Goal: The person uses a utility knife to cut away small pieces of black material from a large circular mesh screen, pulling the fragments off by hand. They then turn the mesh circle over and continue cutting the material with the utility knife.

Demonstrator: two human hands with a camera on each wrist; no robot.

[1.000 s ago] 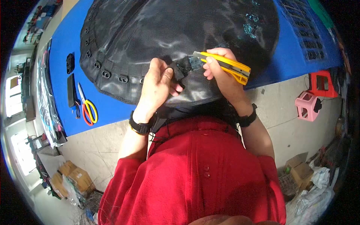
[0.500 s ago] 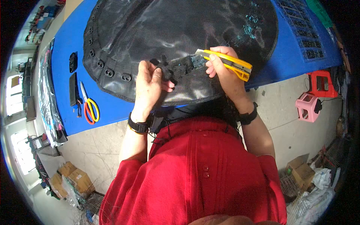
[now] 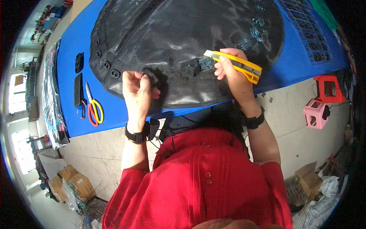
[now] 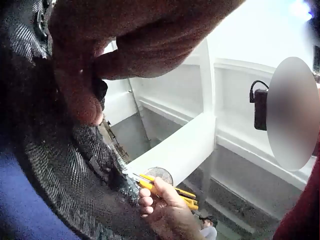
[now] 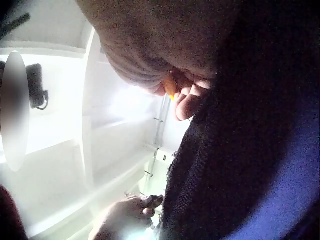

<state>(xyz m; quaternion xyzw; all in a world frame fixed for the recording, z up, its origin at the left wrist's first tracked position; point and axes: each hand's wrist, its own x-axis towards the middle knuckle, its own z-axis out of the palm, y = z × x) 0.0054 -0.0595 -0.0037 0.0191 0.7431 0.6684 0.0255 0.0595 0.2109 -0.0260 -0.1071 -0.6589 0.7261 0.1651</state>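
A large round black mesh sheet lies on the blue tabletop, with small black plastic fittings along its left edge. My left hand is over the near left part of the sheet, pinching a small dark piece between thumb and fingers. In my right hand is a yellow utility knife, its blade out and pointing left above the mesh. Between the hands, black scraps and teal-flecked bits lie on the sheet. The left wrist view shows the knife beyond the sheet's edge.
Red-and-yellow-handled scissors, a flat black strip-like item and a black bundle lie on the table's left. Bagged black parts lie at the right. A red stool and a pink one stand on the floor.
My left hand has moved left, away from the black scraps, with the dark piece in its fingers. The right hand with the knife has shifted slightly right.
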